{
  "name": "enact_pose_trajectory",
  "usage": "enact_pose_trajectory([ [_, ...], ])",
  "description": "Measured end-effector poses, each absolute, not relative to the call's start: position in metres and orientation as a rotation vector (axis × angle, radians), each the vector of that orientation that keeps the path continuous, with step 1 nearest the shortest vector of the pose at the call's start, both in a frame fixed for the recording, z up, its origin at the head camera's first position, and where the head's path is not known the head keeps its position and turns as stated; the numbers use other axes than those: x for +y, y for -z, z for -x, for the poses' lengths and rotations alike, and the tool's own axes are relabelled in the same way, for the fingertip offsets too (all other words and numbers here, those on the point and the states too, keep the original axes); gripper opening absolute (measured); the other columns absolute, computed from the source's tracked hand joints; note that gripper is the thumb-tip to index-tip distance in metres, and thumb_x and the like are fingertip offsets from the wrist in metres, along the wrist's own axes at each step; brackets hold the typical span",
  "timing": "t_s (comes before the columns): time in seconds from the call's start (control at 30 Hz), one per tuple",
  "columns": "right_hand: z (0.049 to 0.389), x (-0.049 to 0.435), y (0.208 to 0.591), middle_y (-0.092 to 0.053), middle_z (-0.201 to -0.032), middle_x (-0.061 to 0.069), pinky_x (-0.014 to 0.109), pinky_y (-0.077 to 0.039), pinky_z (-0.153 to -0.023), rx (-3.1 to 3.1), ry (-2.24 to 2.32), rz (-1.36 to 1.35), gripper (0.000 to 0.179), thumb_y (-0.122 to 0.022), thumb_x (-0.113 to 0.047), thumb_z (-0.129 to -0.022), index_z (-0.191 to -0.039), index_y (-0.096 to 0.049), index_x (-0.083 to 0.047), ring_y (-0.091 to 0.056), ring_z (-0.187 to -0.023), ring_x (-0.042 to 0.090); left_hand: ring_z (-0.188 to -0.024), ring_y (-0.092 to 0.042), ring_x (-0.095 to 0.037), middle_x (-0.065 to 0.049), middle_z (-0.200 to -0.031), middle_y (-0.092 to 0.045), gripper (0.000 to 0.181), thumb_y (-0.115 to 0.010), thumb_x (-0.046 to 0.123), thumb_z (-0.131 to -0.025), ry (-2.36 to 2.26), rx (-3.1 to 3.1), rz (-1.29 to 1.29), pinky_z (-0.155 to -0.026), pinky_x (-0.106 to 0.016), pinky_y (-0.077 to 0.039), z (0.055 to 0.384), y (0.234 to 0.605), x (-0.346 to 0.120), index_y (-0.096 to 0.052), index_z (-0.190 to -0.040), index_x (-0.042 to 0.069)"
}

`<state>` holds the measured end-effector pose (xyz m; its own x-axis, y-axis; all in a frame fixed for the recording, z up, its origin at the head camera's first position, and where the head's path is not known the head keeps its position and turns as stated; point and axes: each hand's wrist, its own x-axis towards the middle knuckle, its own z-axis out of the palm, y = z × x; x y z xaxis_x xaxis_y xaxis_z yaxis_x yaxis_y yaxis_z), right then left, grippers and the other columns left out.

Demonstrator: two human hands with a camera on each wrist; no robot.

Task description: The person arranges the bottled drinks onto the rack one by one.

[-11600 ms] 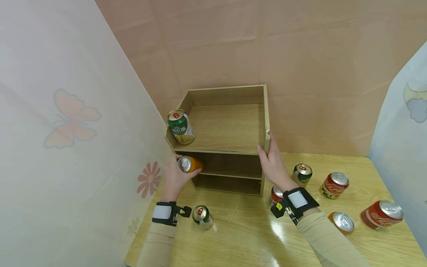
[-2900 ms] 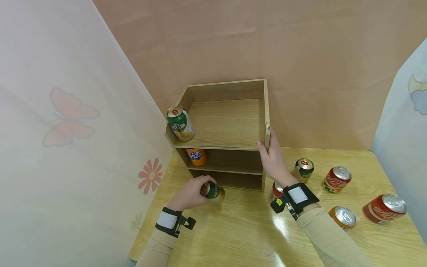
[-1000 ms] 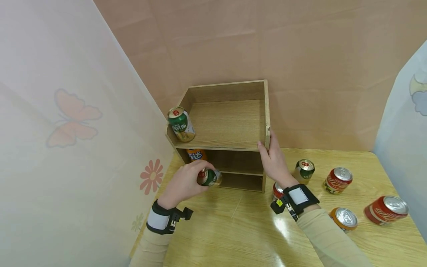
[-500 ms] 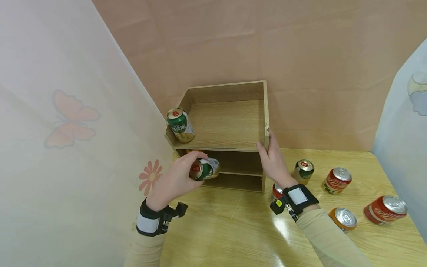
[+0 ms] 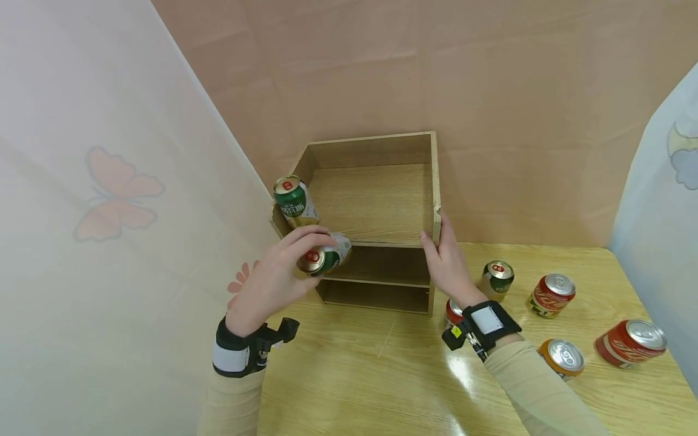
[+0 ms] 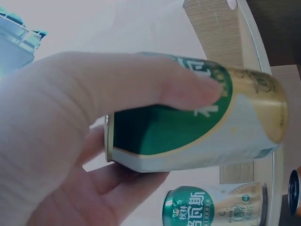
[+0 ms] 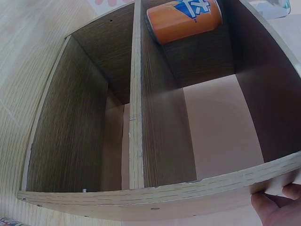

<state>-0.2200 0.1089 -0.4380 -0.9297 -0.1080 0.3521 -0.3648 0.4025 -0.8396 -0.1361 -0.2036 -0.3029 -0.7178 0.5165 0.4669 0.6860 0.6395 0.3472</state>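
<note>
My left hand (image 5: 278, 272) grips a green, white and gold drink can (image 5: 339, 249), tilted with its lid toward me. It is raised at the front edge of the wooden shelf unit's top board (image 5: 376, 200). Just behind it, a matching can (image 5: 294, 203) stands upright at the top board's left front corner. In the right wrist view, an orange soda can (image 7: 183, 21) sits in the middle compartment; the left hand and its can mostly hide it in the head view. My right hand (image 5: 447, 266) holds the front of the unit's right side panel.
On the table (image 5: 349, 375) to the right stand a green can (image 5: 497, 280), an orange can (image 5: 561, 357) and red cola cans (image 5: 552, 295), one partly behind the right wrist. The unit's bottom compartment (image 5: 376, 297) lies just above the tabletop. A white wall sheet borders the left.
The orange can went into the middle compartment and was released. My left hand then took the green can from the table and raised it to the top board's edge. The right hand stays put.
</note>
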Motion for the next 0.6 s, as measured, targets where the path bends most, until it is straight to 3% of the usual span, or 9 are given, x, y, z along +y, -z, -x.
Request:
enact_pose_trajectory([
  [0.33,0.220,0.109,0.437,-0.008,-0.167,0.019,0.059,-0.020,-0.116,-2.406,-1.552,-0.423,0.072,-0.039,-0.039,-0.110,-0.163,-0.001,-0.010,-0.013,-0.151,0.037,-0.119,-0.056,-0.023,-0.005,-0.136,-0.058,0.060,-0.083,-0.014,-0.071,0.676,-2.469,0.987,-0.089,-0.037,-0.053,0.156,0.295,-0.201,-0.066,-0.123,0.012],
  [0.6,0.220,0.109,0.437,-0.010,-0.167,0.018,0.058,-0.021,-0.116,-2.399,-1.549,-0.418,0.072,-0.039,-0.039,-0.110,-0.164,-0.001,-0.010,-0.014,-0.150,0.036,-0.118,-0.056,-0.026,-0.011,-0.136,-0.056,0.060,-0.088,-0.008,-0.072,0.656,-2.463,0.987,-0.090,-0.040,-0.054,0.175,0.288,-0.200,-0.065,-0.124,0.008],
])
